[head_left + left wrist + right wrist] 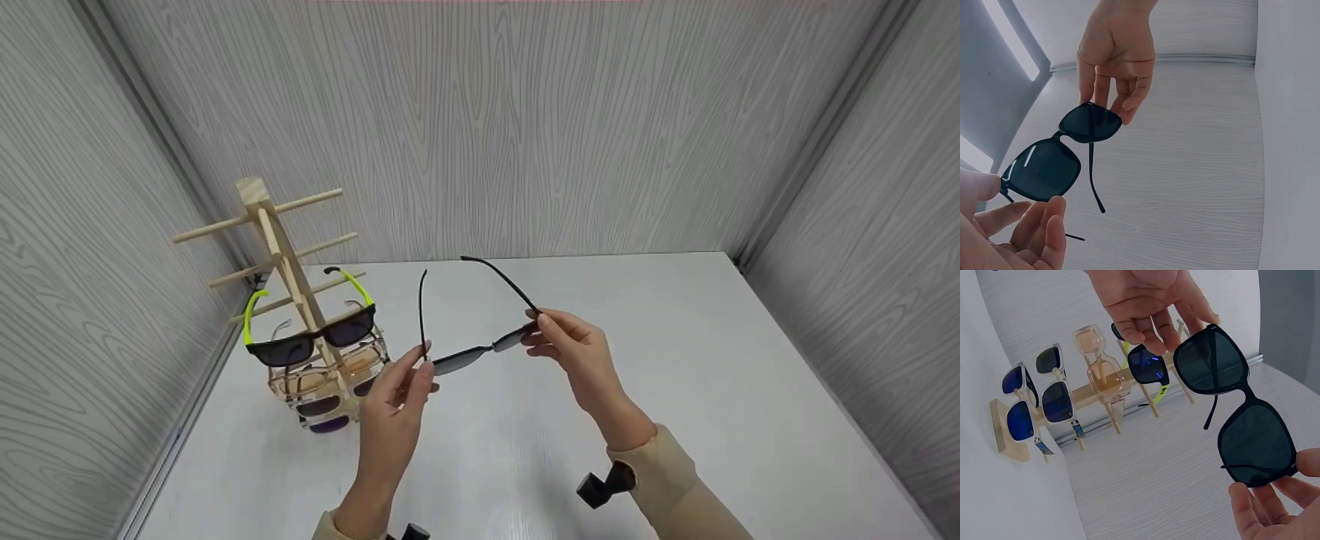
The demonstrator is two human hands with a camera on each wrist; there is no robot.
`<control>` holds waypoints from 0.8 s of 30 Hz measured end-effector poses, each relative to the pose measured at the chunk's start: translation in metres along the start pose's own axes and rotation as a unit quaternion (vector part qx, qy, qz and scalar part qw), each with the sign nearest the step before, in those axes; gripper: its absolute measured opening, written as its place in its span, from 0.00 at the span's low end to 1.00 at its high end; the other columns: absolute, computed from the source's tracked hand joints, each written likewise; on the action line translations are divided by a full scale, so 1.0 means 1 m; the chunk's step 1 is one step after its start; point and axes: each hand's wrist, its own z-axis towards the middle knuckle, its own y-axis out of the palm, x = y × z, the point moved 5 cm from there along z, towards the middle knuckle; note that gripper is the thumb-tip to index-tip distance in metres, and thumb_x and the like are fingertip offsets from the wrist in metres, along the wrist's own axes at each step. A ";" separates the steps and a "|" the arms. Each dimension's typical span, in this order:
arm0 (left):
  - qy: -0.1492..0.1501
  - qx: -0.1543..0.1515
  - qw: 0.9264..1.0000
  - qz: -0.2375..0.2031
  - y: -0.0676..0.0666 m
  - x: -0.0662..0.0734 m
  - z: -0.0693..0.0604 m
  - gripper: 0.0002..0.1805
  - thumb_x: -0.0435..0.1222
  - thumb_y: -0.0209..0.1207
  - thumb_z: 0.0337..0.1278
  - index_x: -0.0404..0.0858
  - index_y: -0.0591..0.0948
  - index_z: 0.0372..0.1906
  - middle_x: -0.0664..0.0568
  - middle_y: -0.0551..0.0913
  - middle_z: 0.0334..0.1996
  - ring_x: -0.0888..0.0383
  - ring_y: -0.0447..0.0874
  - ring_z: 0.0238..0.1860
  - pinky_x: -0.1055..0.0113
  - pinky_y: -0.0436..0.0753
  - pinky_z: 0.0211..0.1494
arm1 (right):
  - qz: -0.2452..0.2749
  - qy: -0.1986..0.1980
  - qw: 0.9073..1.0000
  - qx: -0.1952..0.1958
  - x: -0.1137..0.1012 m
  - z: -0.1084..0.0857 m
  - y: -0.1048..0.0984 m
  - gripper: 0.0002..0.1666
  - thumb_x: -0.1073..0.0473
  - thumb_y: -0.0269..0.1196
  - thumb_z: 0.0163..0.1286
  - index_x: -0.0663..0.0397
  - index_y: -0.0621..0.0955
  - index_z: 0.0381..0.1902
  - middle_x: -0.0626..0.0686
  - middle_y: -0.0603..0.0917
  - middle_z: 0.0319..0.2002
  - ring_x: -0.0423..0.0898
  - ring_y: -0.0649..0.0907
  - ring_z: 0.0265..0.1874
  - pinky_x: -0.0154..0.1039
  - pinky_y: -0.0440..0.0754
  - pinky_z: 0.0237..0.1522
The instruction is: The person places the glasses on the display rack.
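A pair of black sunglasses (460, 360) with dark lenses is held in the air, both temples unfolded and pointing away from me. My left hand (396, 401) pinches the frame's left corner by the hinge. At the other corner, my right hand (577, 352) pinches the frame between thumb and fingers. In the right wrist view the dark lenses (1255, 439) face the camera, with a temple showing through each. Left of my left hand stands a wooden display rack (289, 262), where black sunglasses with lime-green temples (311, 341) hang above other pairs.
Below the green-templed pair hang clear-framed glasses with orange lenses (1107, 379) and white-framed sunglasses with blue lenses (1020, 421). The rack's upper pegs (309, 201) carry no glasses. A white table (675, 360) lies under the hands, with wood-grain panels (510, 127) around it.
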 end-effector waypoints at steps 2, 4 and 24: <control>-0.001 0.003 1.000 0.005 -0.003 0.001 0.000 0.17 0.39 0.56 0.64 0.41 0.78 0.56 0.52 0.79 0.32 0.60 0.82 0.34 0.69 0.79 0.39 | 0.001 -0.002 1.000 -0.004 -0.002 0.002 0.003 0.12 0.62 0.58 0.67 0.62 0.82 0.45 0.60 0.83 0.37 0.53 0.83 0.36 0.45 0.80 0.42; -0.001 0.007 1.000 0.010 -0.005 0.002 0.001 0.17 0.40 0.56 0.63 0.41 0.78 0.55 0.52 0.79 0.31 0.60 0.82 0.34 0.69 0.79 0.38 | 0.003 -0.001 1.000 -0.007 -0.003 0.003 0.005 0.11 0.62 0.58 0.67 0.62 0.82 0.45 0.60 0.83 0.37 0.53 0.83 0.36 0.45 0.80 0.42; 0.059 0.039 0.997 0.018 -0.027 0.016 0.011 0.17 0.36 0.56 0.63 0.36 0.77 0.56 0.50 0.79 0.31 0.57 0.82 0.32 0.72 0.79 0.37 | 0.031 0.008 0.999 -0.043 -0.006 0.027 0.031 0.13 0.61 0.59 0.67 0.63 0.82 0.45 0.60 0.82 0.38 0.53 0.83 0.36 0.43 0.81 0.41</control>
